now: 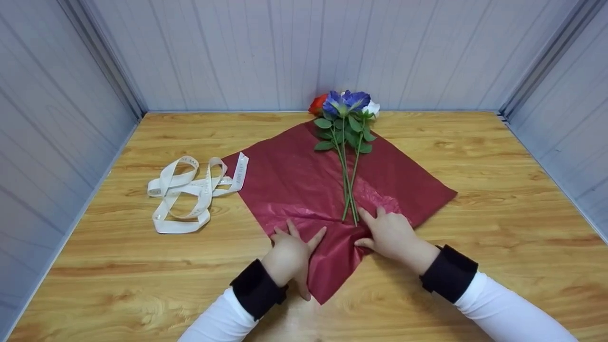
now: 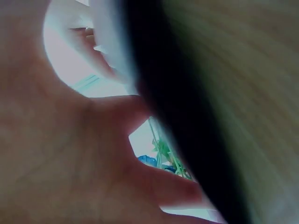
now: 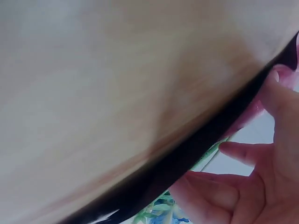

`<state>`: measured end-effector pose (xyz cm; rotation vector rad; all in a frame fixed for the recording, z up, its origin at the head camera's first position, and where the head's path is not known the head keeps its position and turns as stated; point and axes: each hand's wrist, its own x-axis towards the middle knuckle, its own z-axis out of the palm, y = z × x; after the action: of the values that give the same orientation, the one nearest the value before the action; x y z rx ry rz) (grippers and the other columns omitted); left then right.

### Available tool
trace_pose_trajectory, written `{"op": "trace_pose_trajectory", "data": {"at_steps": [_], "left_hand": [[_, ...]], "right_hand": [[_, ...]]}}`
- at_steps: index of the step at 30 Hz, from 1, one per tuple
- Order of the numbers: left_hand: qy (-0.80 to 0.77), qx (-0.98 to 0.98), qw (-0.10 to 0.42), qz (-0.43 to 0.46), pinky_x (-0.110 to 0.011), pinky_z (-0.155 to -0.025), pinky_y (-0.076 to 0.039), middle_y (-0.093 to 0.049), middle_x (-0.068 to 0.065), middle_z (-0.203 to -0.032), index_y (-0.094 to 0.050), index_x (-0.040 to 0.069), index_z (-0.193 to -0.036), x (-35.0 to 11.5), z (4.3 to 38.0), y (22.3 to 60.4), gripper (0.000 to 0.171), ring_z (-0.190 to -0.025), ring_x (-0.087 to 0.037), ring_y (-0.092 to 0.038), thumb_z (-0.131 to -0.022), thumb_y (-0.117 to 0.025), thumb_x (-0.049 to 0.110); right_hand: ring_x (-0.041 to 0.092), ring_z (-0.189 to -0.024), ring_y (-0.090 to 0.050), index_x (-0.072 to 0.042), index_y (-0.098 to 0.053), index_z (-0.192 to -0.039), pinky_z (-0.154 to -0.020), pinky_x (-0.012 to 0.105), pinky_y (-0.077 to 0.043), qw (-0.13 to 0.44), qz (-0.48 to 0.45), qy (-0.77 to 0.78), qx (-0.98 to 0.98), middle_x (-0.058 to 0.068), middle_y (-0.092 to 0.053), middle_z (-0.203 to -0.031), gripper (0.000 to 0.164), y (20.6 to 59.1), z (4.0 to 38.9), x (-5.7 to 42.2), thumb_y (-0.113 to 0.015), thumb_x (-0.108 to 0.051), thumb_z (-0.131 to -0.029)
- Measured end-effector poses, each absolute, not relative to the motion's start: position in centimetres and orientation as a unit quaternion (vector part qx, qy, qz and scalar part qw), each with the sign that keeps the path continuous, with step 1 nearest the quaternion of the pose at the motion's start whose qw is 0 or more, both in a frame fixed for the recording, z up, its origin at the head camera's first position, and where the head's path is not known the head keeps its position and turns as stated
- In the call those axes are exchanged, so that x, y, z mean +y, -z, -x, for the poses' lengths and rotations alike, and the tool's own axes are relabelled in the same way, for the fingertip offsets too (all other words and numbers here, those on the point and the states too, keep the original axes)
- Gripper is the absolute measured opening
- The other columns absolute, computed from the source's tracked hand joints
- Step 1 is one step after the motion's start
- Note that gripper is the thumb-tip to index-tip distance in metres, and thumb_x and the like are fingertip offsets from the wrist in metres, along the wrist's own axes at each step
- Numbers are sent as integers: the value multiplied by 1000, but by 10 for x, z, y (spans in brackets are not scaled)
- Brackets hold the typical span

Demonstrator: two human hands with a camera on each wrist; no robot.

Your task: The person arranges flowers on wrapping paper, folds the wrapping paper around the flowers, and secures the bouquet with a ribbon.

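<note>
A dark red sheet of wrapping paper (image 1: pixel 285 166) lies spread on the table with one corner toward me, creased near that end. Red, blue and white flowers (image 1: pixel 346 102) on long green stems (image 1: pixel 350 190) rest on it, blooms at the far corner. My left hand (image 1: pixel 290 256), fingers spread, presses on the paper's near left part. To the right of the stem ends my right hand (image 1: pixel 392 232) touches the creased paper with extended fingers, its index fingertip close beside the stems. In the right wrist view the thumb (image 3: pixel 275 93) is at the paper's edge.
A loosely looped white ribbon (image 1: pixel 183 190) with printed lettering lies left of the paper, one end overlapping its left corner. The wood-grain table (image 1: pixel 513 266) is enclosed by pale panel walls (image 1: pixel 294 52) at the back and both sides.
</note>
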<state>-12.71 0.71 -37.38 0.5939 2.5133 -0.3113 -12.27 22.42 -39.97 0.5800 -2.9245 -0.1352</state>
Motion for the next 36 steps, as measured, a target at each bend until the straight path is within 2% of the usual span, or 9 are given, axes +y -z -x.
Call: {"op": "trace_pose_trajectory", "data": {"at_steps": [6, 11, 13, 16, 19, 22, 27, 33, 36], "left_hand": [[57, 936, 265, -225, -50, -100, -41, -22, -34, -149, -11, 34, -152, 1, 132, 367, 114, -126, -49, -41, -63, -78, 61], [-59, 933, 239, -264, -44, -95, -45, -48, -23, -139, -34, 23, -148, -19, 142, 360, 92, -117, -35, -55, -70, -78, 47], [-90, 929, 234, -274, -43, -97, -44, -55, -16, -134, -38, 20, -146, -26, 147, 359, 87, -117, -31, -56, -72, -77, 45], [-121, 924, 232, -279, -41, -100, -42, -57, -11, -133, -39, 19, -146, -35, 155, 359, 82, -118, -30, -56, -76, -75, 45], [-147, 925, 221, -271, -42, -100, -42, -61, -11, -127, -45, 14, -141, -41, 162, 361, 72, -117, -30, -56, -80, -74, 40], [-145, 939, 187, -248, -46, -95, -45, -65, -16, -117, -60, 7, -123, -47, 168, 364, 48, -111, -34, -59, -83, -72, 30], [-108, 957, 147, -224, -50, -85, -47, -64, -21, -102, -69, 5, -95, -55, 176, 368, 16, -100, -38, -59, -87, -67, 19], [-107, 955, 157, -226, -50, -88, -47, -58, -24, -110, -68, 6, -107, -54, 181, 366, 23, -101, -40, -58, -89, -63, 21], [-115, 953, 158, -233, -49, -89, -46, -62, -21, -107, -69, 5, -101, -52, 181, 366, 21, -100, -39, -59, -89, -64, 21]], "right_hand": [[37, -63, -60, -6, -52, -130, -57, 46, -49, 46, -198, 2, -979, 24, -62, -100, 74, 397, 125, 231, -66, -57, -79], [31, -73, -64, -8, -48, -136, -66, 45, -51, 5, -259, -68, -963, 16, -64, -114, 90, 390, 122, 253, -69, -66, -69], [31, -86, -65, -7, -48, -136, -75, 46, -51, -10, -278, -84, -957, 15, -64, -117, 89, 389, 119, 260, -73, -60, -69], [33, -104, -61, -2, -55, -128, -86, 48, -48, -18, -288, -93, -953, 15, -63, -117, 66, 390, 119, 265, -76, -38, -76], [34, -105, -59, 1, -64, -116, -88, 47, -48, -14, -281, -87, -956, 16, -63, -114, 37, 391, 119, 265, -68, -10, -81], [35, -103, -60, 0, -69, -110, -86, 46, -49, -9, -279, -83, -957, 17, -63, -111, 31, 391, 120, 265, -61, 4, -80], [36, -105, -59, 1, -69, -111, -88, 46, -49, -11, -285, -84, -955, 18, -62, -113, 34, 392, 119, 268, -58, 9, -80], [34, -101, -61, 3, -71, -102, -86, 44, -50, 2, -288, -103, -952, 16, -64, -107, 29, 391, 119, 277, -56, 12, -79], [28, -92, -63, 2, -72, -96, -81, 40, -52, 6, -287, -116, -951, 11, -63, -97, 26, 391, 118, 282, -55, 12, -79]]}}
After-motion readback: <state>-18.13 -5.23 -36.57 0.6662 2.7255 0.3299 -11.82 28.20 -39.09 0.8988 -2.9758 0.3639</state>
